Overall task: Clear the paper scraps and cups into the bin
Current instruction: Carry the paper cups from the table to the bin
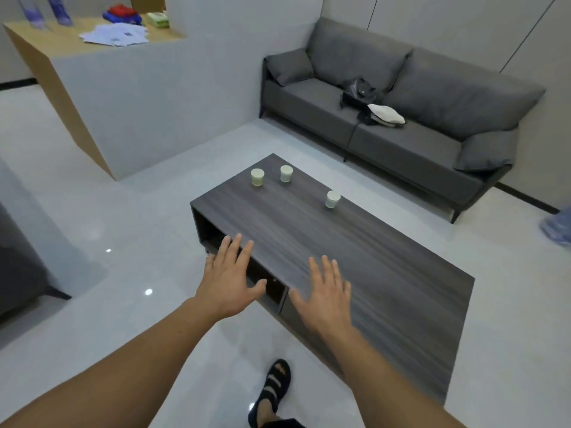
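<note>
Left hand: forearm stretched forward, palm down, grip apart with fingers straight and spread, holding nothing; it lies over the near left edge of the tabletop, above an open compartment in the table's side. Right hand: same pose, palm down, grip apart, fingers fanned over the tabletop's near edge; contact with the wood cannot be told. Left cup and middle cup: upright, just beside each other near the far left corner. Right cup: upright, set apart from the pair, close to the long edge facing the sofa. All three stand well apart from both hands. Paper sheets: a loose fan on the raised wooden counter at upper left, well apart from the table. Floor: pale and glossy, broad to the left of the table, with a narrower strip between table and sofa. Sandal: black, on the floor between the forearms. Printing on the sheets is too blurred to read.
</note>
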`<state>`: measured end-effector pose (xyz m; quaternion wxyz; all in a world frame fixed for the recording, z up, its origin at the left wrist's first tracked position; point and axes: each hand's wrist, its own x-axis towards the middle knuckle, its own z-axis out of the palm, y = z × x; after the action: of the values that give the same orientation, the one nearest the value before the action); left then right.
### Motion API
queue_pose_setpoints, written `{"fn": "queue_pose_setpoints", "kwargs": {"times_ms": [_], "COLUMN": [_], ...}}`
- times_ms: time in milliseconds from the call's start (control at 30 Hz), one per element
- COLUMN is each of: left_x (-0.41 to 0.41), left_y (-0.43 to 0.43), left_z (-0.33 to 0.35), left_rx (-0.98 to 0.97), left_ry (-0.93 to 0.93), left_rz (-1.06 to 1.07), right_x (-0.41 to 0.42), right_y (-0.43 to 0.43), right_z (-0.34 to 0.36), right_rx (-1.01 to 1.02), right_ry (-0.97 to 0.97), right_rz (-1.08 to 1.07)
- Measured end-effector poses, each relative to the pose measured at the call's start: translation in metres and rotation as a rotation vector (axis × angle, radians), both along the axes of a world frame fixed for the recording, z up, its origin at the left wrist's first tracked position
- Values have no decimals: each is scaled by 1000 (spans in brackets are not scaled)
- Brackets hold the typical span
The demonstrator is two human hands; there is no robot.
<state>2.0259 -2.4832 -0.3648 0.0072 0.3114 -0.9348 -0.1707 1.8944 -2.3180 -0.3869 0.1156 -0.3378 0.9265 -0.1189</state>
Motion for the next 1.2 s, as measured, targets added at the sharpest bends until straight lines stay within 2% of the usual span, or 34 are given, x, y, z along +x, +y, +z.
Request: {"fn": "queue_pose_setpoints", "kwargs": {"times_ms": [467, 800, 967, 1200], "left_x": [-174, -280, -335, -399], "left_y": [-199, -357, -392, -386], "left_z": [-8, -24, -28, -59], "left_rx": [44, 41, 55, 148], "left_ry": [-43, -112, -106, -159], "left_rz": [-53, -303, -407, -445], "right_x": [-176, -234, -257, -316], "right_y": [-196, -325, -349, -344], "right_z": [-6, -19, -25, -65], "right_rx": [40, 93, 103, 143], "right_ry": [-26, -71, -117, -184], "right_rz": [-46, -261, -371, -469]}}
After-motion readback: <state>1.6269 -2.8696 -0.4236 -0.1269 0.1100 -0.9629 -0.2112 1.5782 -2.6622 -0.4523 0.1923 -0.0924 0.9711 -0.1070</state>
